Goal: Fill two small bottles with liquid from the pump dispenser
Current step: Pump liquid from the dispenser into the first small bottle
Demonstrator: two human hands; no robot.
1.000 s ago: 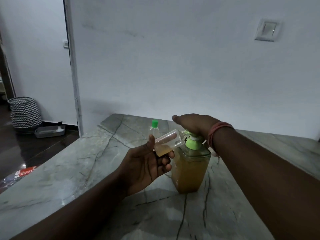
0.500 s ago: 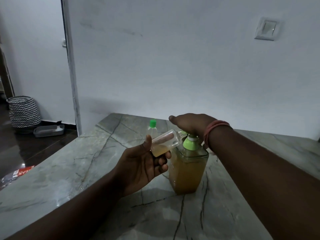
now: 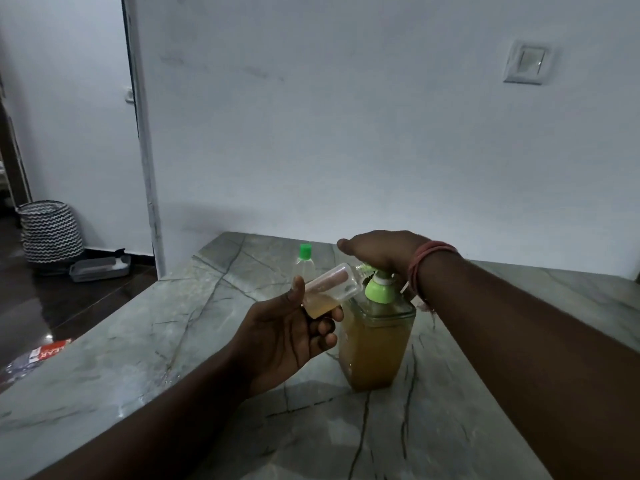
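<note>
Pump dispenser (image 3: 375,341) stands upright on the marble worktop (image 3: 173,341), nearest of the task things, square clear body about full of amber liquid, green pump collar on top. Looks heavy and stable when full, rigid plastic or glass, can't tell which; likely slick if drips run down. Best steadied by the flat sides, pumped from the head.

Left hand (image 3: 287,337) pinches the open small bottle (image 3: 330,291) between thumb and curled fingers, tilted nearly sideways, mouth up against the pump spout, a little amber liquid pooled at its low end. Light, thin clear plastic, probably squashes if gripped hard; hold at the base end as now, keeping the mouth at the spout.

Right hand (image 3: 381,252) lies flat, palm down on the pump head, fingers extended, pressing. Red thread band at that wrist.

Behind, a second small bottle with green cap (image 3: 304,261) stands upright on the worktop, capped, apart from both hands; contents unclear.

Far: white wall, wall switch (image 3: 528,62), zigzag basket (image 3: 50,232) on the floor at left.
</note>
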